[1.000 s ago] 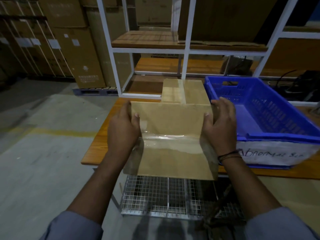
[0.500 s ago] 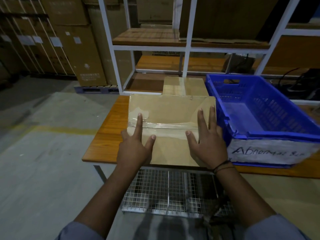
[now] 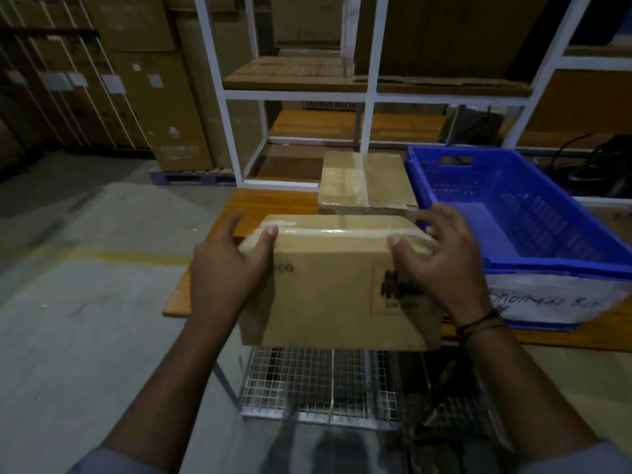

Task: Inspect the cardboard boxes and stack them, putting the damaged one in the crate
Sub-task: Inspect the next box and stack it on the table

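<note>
A taped brown cardboard box [image 3: 328, 285] is tilted up at the near edge of the wooden table [image 3: 270, 203], its printed side facing me. My left hand [image 3: 225, 268] grips its left end, thumb on the top corner. My right hand [image 3: 441, 265] grips its right end, thumb on the front face and fingers over the top. A second taped cardboard box [image 3: 366, 181] sits flat on the table just behind. The blue plastic crate [image 3: 533, 220], empty, stands to the right with a handwritten white label on its front.
A white metal shelf frame [image 3: 369, 97] with wooden boards stands behind the table. Large cartons [image 3: 160, 107] are stacked at the back left. A wire mesh rack [image 3: 328, 384] sits below the table's near edge. Bare concrete floor lies to the left.
The box was laid flat on the table under my open palms, then both hands took its ends and turned it so its printed side faces me.
</note>
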Action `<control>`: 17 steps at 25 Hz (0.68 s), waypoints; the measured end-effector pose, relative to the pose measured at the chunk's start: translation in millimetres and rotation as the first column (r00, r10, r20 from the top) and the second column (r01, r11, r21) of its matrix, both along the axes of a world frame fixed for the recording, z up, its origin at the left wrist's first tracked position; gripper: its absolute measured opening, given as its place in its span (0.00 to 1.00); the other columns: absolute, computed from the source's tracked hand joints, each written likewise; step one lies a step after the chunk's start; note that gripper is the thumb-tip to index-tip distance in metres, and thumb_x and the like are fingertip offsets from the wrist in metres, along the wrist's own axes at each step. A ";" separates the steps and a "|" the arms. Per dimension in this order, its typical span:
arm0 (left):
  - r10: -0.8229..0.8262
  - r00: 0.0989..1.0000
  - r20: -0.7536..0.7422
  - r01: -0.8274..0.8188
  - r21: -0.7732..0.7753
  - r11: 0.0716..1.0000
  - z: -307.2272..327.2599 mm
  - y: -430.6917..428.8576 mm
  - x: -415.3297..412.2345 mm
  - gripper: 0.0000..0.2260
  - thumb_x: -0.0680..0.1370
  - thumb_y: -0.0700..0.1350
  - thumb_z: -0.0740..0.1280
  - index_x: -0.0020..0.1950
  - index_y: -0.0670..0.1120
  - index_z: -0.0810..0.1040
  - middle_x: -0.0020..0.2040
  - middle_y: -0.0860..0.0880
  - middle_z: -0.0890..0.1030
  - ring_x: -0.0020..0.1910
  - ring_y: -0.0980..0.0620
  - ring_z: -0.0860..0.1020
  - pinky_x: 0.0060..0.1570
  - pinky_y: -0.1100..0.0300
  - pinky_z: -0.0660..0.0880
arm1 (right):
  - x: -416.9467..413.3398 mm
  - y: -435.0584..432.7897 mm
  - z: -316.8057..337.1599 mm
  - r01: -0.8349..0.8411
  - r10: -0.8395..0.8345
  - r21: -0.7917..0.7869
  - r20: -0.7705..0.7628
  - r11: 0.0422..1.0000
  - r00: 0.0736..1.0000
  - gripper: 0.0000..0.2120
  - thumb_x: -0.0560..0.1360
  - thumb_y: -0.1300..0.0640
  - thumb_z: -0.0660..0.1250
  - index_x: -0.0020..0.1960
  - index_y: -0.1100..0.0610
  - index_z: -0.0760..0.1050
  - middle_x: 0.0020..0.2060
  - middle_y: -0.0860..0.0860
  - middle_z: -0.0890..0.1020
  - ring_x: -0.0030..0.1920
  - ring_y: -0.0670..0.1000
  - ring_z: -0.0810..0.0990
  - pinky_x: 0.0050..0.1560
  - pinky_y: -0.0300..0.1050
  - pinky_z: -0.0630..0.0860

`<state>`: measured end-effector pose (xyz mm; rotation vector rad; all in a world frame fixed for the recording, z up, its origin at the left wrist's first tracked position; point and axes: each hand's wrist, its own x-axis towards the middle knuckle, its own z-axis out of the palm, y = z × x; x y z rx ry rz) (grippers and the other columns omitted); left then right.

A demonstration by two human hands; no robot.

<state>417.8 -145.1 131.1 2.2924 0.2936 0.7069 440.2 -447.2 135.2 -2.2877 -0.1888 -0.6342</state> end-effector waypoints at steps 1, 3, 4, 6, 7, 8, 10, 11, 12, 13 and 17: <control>-0.014 0.999 0.049 0.016 -0.038 0.999 4.8 -1.0 0.8 0.29 0.77 0.69 0.66 0.74 0.56 0.74 0.54 0.49 0.86 0.53 0.50 0.83 0.54 0.51 0.82 | 4.5 -1.4 3.4 0.005 -0.006 0.018 0.070 1.000 0.998 0.23 0.75 0.42 0.73 0.66 0.52 0.78 0.72 0.53 0.69 0.68 0.46 0.70 0.57 0.25 0.65; -0.088 0.990 0.113 0.094 -0.051 0.994 8.9 -6.5 3.1 0.26 0.78 0.63 0.70 0.73 0.56 0.74 0.48 0.56 0.83 0.47 0.61 0.81 0.48 0.64 0.80 | 12.3 2.5 3.7 0.013 -0.015 0.015 0.128 1.000 0.992 0.20 0.76 0.49 0.75 0.64 0.54 0.78 0.71 0.54 0.70 0.68 0.48 0.70 0.57 0.23 0.64; -0.139 0.982 0.125 0.145 -0.045 0.988 8.2 -8.9 5.9 0.25 0.78 0.58 0.72 0.74 0.55 0.74 0.49 0.58 0.82 0.47 0.63 0.80 0.48 0.68 0.77 | 15.4 6.3 1.6 0.014 -0.016 0.009 0.139 1.000 0.990 0.18 0.76 0.52 0.75 0.64 0.55 0.78 0.71 0.55 0.69 0.68 0.49 0.70 0.59 0.24 0.66; -0.216 0.968 0.129 0.220 -0.015 0.975 0.4 -12.0 15.3 0.27 0.78 0.53 0.72 0.76 0.52 0.71 0.63 0.53 0.81 0.61 0.56 0.78 0.59 0.58 0.78 | 20.8 12.9 -3.3 0.023 -0.026 0.018 0.197 1.000 0.980 0.16 0.77 0.55 0.74 0.62 0.57 0.77 0.69 0.56 0.68 0.66 0.50 0.72 0.61 0.40 0.77; -0.226 0.967 0.115 0.225 0.021 0.974 -3.9 -13.0 19.8 0.28 0.79 0.54 0.71 0.78 0.53 0.69 0.70 0.50 0.77 0.68 0.51 0.75 0.65 0.51 0.76 | 23.2 15.0 -5.7 0.023 -0.029 0.029 0.231 0.999 0.972 0.15 0.78 0.54 0.73 0.62 0.57 0.76 0.67 0.55 0.68 0.64 0.48 0.72 0.58 0.47 0.81; -0.213 0.974 0.078 0.210 0.047 0.977 -7.5 -14.3 23.1 0.28 0.81 0.55 0.69 0.80 0.56 0.66 0.75 0.47 0.73 0.72 0.47 0.72 0.67 0.47 0.75 | 25.9 16.7 -6.9 0.020 -0.029 0.040 0.246 0.999 0.969 0.15 0.78 0.53 0.73 0.61 0.57 0.75 0.65 0.54 0.67 0.62 0.47 0.73 0.55 0.49 0.83; -0.157 0.987 -0.036 0.159 0.071 0.985 -10.0 -19.2 26.5 0.29 0.83 0.58 0.63 0.83 0.61 0.57 0.76 0.43 0.69 0.72 0.43 0.71 0.61 0.50 0.73 | 32.9 19.9 -7.3 0.042 -0.042 0.006 0.238 0.999 0.970 0.13 0.80 0.49 0.70 0.59 0.55 0.73 0.63 0.53 0.67 0.59 0.50 0.75 0.48 0.51 0.83; -0.137 0.987 -0.085 0.144 0.082 0.986 -10.3 -22.3 26.5 0.29 0.84 0.60 0.60 0.83 0.64 0.54 0.75 0.42 0.69 0.70 0.42 0.71 0.57 0.52 0.72 | 35.2 20.3 -7.1 0.069 -0.059 -0.036 0.229 0.997 0.972 0.12 0.80 0.48 0.69 0.57 0.54 0.72 0.62 0.52 0.68 0.59 0.52 0.75 0.47 0.53 0.83; -0.126 0.985 -0.117 0.137 0.088 0.987 -10.1 -24.8 25.7 0.29 0.84 0.62 0.58 0.83 0.65 0.51 0.74 0.42 0.69 0.69 0.42 0.72 0.55 0.52 0.71 | 36.3 19.7 -8.0 0.093 -0.074 -0.077 0.226 0.993 0.971 0.11 0.81 0.48 0.68 0.57 0.53 0.73 0.61 0.52 0.69 0.59 0.53 0.75 0.48 0.55 0.82; -0.126 0.982 -0.141 0.139 0.089 0.986 -10.7 -25.2 25.5 0.29 0.83 0.64 0.57 0.82 0.67 0.50 0.74 0.42 0.68 0.69 0.41 0.72 0.56 0.51 0.72 | 36.6 18.3 -10.2 0.101 -0.074 -0.112 0.225 0.989 0.972 0.10 0.81 0.48 0.67 0.57 0.53 0.74 0.62 0.52 0.70 0.60 0.53 0.74 0.49 0.56 0.81; -0.225 0.934 -0.279 0.227 -0.025 0.974 -9.7 -14.5 23.6 0.42 0.73 0.76 0.64 0.79 0.74 0.43 0.82 0.44 0.54 0.76 0.39 0.66 0.66 0.45 0.72 | 31.2 9.2 -19.5 0.018 -0.010 -0.229 0.033 0.973 0.999 0.27 0.81 0.40 0.60 0.77 0.50 0.70 0.79 0.49 0.66 0.74 0.59 0.68 0.66 0.62 0.75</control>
